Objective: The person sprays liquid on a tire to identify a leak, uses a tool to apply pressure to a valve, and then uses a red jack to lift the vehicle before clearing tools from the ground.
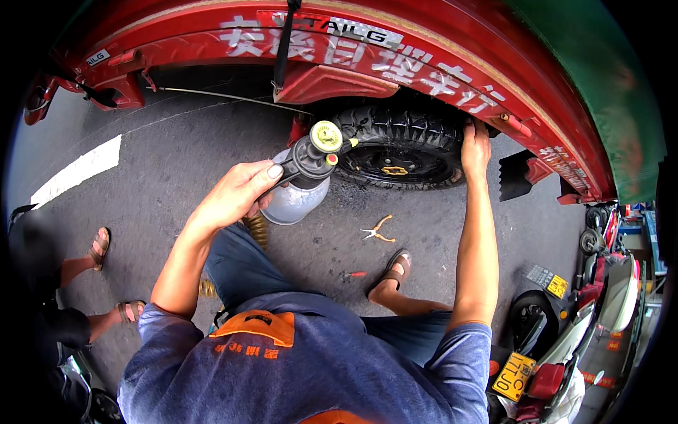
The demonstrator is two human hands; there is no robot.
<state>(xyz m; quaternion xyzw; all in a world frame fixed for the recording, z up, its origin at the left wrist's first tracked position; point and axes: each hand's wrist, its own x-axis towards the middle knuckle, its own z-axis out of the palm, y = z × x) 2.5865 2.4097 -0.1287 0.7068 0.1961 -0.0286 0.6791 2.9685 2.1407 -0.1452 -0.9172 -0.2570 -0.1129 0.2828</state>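
Note:
My left hand [244, 189] is closed round the dark handle of a pump spray bottle [298, 201] with a translucent body and a yellow-topped black head. Its yellow nozzle points right, at the wheel. Under the red vehicle body sits a black wheel with a knobby tire [402, 127], wet and shiny, with a yellowish piece at its hub. My right hand [476, 145] rests on the right side of the tire, fingers reaching over the tread. Those fingertips are partly hidden by shadow beneath the vehicle.
Orange-handled pliers [380, 230] and a small red-handled tool [355, 274] lie on the asphalt near my foot. A coiled yellowish hose [256, 230] runs beside my left leg. Another person's sandalled feet [101, 249] are at left. Parked scooters [551, 339] line the right. The red vehicle side [212, 39] overhangs the wheel.

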